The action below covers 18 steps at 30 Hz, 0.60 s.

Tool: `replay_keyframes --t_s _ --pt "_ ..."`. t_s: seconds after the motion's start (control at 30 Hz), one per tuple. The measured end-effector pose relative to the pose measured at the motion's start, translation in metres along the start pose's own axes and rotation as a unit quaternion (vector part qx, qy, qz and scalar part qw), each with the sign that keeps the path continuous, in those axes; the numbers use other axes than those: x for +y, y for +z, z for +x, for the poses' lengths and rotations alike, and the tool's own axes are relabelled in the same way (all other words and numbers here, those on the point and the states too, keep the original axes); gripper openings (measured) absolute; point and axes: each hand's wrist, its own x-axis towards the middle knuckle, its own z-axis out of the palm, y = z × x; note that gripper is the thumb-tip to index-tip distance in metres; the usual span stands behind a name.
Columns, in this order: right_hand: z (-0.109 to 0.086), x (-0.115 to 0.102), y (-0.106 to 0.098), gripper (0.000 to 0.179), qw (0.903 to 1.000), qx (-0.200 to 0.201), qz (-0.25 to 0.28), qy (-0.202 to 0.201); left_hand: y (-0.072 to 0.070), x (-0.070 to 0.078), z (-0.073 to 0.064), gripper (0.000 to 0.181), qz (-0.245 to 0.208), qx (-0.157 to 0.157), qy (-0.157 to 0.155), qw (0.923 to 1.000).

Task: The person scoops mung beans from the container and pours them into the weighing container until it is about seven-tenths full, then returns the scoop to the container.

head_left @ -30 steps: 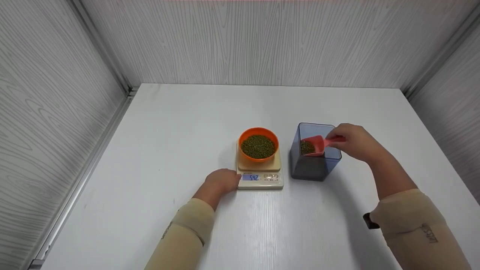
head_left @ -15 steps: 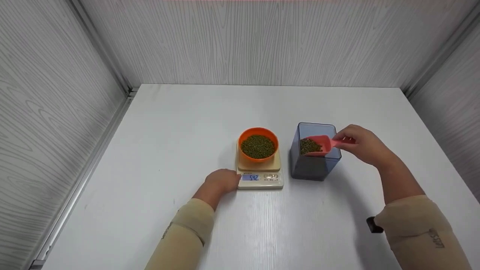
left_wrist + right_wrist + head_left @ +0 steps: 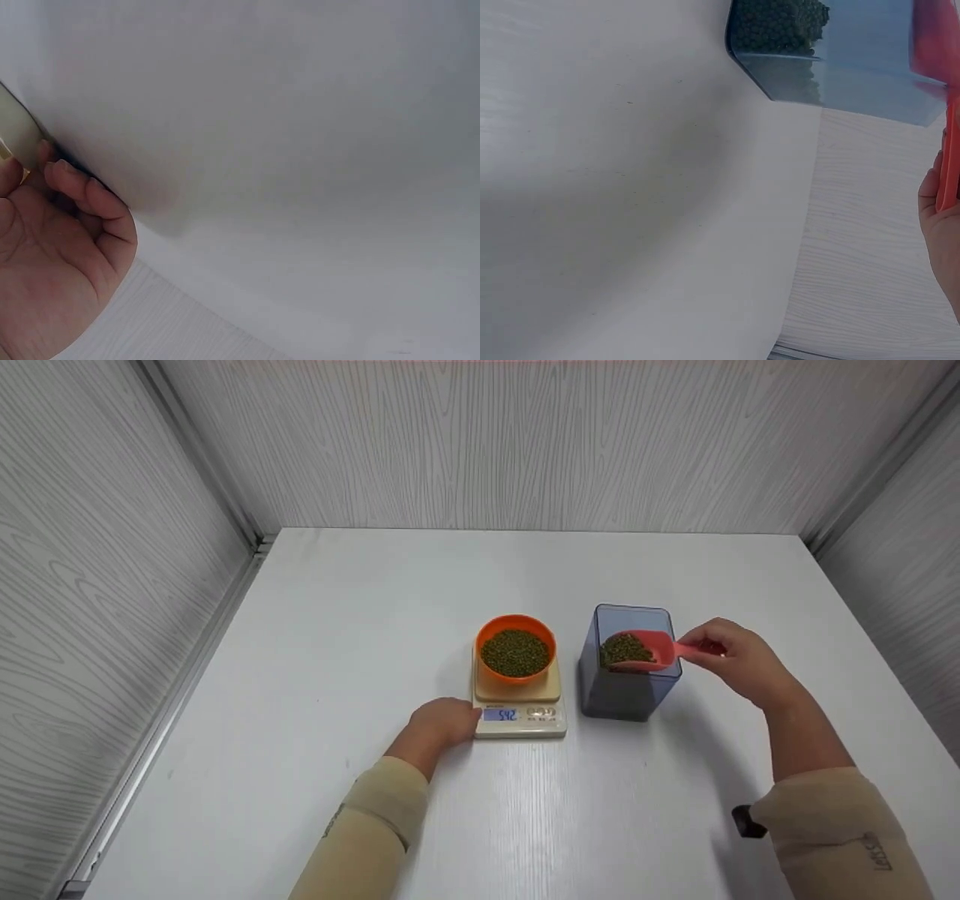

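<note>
A white tabletop spreads wide to the left of a kitchen scale and back to a wood-grain panel; a narrow strip separates the scale from the see-through blue container on its right. A person's left hand grips the scale's left front corner. The right hand pinches the handle of a red scoop, loaded with small green beans at the container's mouth, its handle crossing the right rim. An orange bowl of similar beans sits on the scale's platform. The display reads something like 542 — any decimal point is hard to make out. Whether the scoop's head sits above or below the rim cannot be told. The left sleeve and right sleeve are cut off at the bottom. The left wrist camera catches curled fingers against the scale's edge; the right wrist camera shows beans inside the container — only a dark mass from the head.
</note>
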Motion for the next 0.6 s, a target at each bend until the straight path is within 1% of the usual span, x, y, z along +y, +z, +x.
replay_keyframes --t_s 0.07,0.37,0.6 --pt "-0.002 0.002 0.001 0.020 0.9999 0.004 0.012 0.007 0.000 0.000 0.001 0.048 -0.005 -0.002 -0.003 1.0000" --pt "-0.004 0.011 0.007 0.028 0.9969 0.016 0.077 0.008 0.000 -0.001 0.001 0.048 -0.008 0.000 0.002 1.0000" --pt "-0.006 0.009 0.008 0.027 0.9957 0.012 0.091 -0.013 0.000 0.000 0.000 0.048 -0.004 0.001 0.002 1.0000"
